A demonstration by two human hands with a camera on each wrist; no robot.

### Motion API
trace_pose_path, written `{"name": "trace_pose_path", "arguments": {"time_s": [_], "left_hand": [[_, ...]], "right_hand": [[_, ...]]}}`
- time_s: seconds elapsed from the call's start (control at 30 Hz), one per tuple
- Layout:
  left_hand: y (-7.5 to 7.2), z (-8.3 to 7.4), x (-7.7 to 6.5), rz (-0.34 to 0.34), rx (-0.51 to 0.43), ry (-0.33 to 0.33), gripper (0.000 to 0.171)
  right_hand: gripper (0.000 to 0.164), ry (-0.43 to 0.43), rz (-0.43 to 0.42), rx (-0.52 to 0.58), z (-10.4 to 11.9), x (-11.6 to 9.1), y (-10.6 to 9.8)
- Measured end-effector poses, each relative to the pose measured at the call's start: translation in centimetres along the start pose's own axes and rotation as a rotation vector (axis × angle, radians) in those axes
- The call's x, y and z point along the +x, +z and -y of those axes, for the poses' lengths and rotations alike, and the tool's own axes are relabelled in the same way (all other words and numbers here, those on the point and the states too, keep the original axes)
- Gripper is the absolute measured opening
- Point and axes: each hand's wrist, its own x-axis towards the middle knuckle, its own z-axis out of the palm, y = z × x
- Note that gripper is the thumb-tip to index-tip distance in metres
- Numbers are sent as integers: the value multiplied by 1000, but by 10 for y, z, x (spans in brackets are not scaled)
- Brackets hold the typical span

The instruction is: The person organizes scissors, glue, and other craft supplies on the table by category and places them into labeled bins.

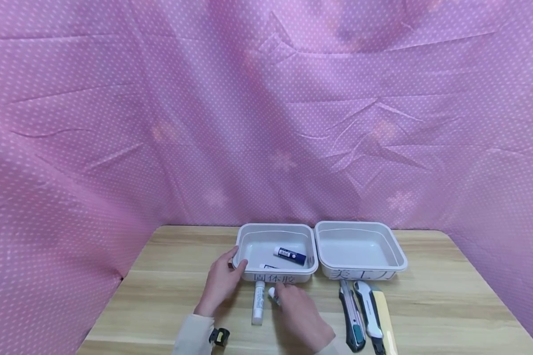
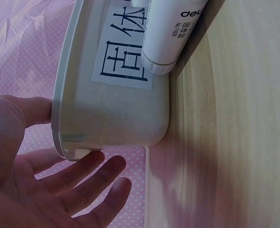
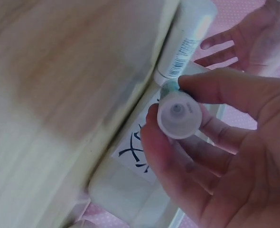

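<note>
My left hand (image 1: 223, 280) grips the near left corner of a white tray (image 1: 277, 228), thumb over the rim and fingers along the outside. Between the thumb and fingers of my right hand (image 1: 301, 311) is a white glue stick (image 3: 179, 115), its round end facing the right wrist camera. Its other end shows in the head view, just in front of the tray's label. Another white glue stick (image 1: 258, 302) lies on the table between my hands, one end near the tray's front wall. Inside the tray are a blue-and-white glue stick (image 1: 289, 256) and another, partly hidden by the front wall.
A second white tray (image 1: 360, 225) stands right beside the first, with a printed label on its front. Before it lie several utility knives: a grey-and-black one (image 1: 352, 315), a white one (image 1: 369, 310) and a yellow one (image 1: 384, 323). Pink dotted cloth (image 1: 266, 123) hangs behind the wooden table (image 1: 431, 296).
</note>
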Motion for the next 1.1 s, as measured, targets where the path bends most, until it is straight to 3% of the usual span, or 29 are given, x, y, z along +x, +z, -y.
{"name": "trace_pose_path", "arguments": {"time_s": [0.3, 0.7, 1.1], "left_hand": [[-1, -3, -1, 5, 1, -13, 58], [0, -3, 0, -4, 11, -14, 58], [0, -4, -1, 2, 7, -29, 59]], "right_hand": [[16, -57, -35, -4, -3, -9, -8], [14, -56, -88, 87, -15, -16, -14], [21, -91, -160, 79, -17, -20, -29]]}}
